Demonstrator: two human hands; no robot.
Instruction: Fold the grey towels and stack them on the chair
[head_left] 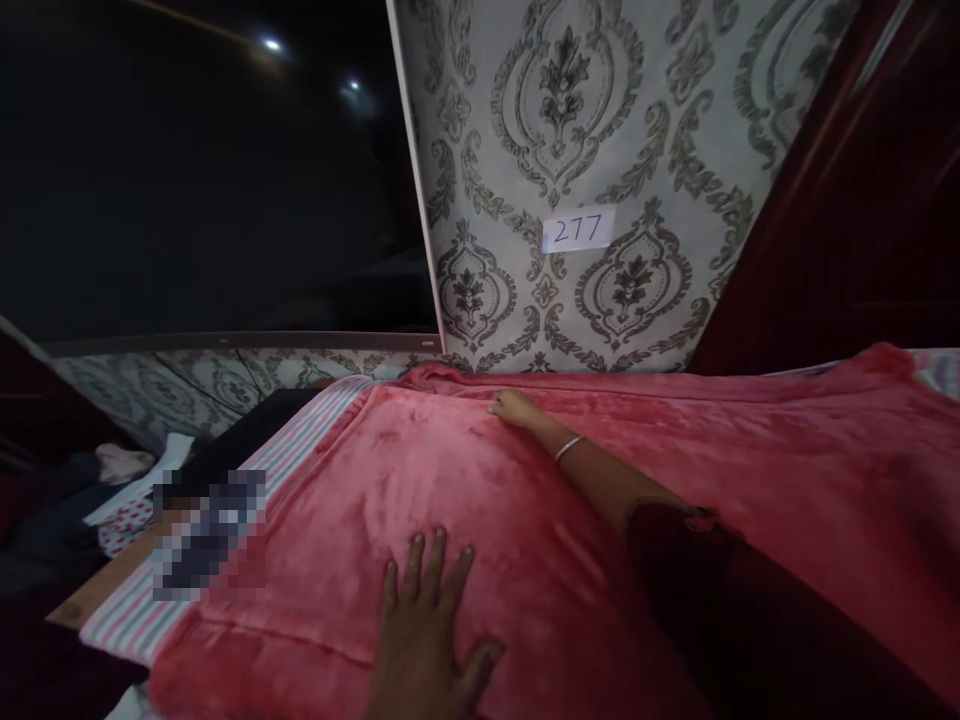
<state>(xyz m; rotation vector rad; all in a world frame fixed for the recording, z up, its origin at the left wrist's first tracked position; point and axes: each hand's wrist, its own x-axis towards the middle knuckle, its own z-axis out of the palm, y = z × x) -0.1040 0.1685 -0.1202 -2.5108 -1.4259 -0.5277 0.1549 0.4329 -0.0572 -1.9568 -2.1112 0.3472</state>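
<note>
A plush red blanket lies spread out, with a folded layer on its left half. My left hand rests flat on this fold near the front, its fingers spread. Reaching to the far side, my right hand has its fingers curled in on the blanket's far edge. A thin bracelet circles the right wrist. From under the blanket's left side shows a striped sheet.
A large dark television screen stands behind on the left. Patterned wallpaper carries a paper label reading 277. Dark red wood rises at right. Clothes are piled at left beside a wooden board. A patch on the left is pixelated.
</note>
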